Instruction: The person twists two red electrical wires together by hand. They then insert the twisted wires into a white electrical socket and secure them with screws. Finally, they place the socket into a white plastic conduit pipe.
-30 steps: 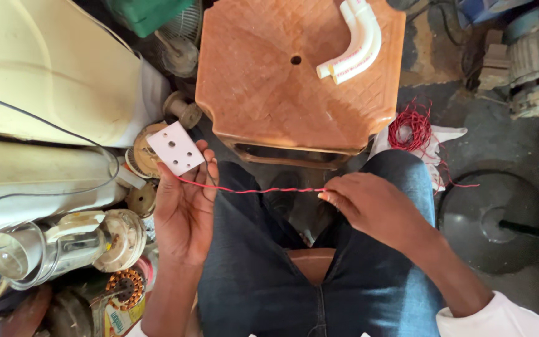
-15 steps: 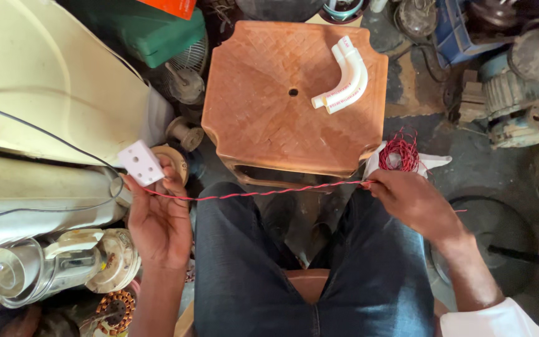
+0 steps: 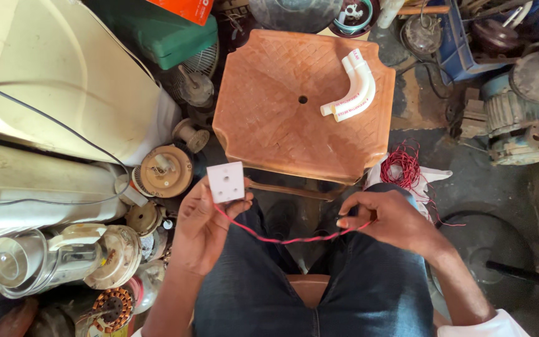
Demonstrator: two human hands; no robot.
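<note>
An orange-red package (image 3: 185, 9) with pale print pokes in at the top edge, above a green box (image 3: 176, 34). My left hand (image 3: 204, 228) is closed on one small white square socket plate (image 3: 226, 181), held by its lower edge over my left knee. One twisted red wire (image 3: 282, 238) sags from that plate across to my right hand (image 3: 391, 221), whose fingers are pinched together on it. One loose coil of the same red wire (image 3: 402, 167) lies on the floor just beside my right knee. Ahead stands one orange plastic stool (image 3: 269, 118); on its seat lie two white curved pipe bends (image 3: 352, 93), side by side and touching, each with small red lettering.
</note>
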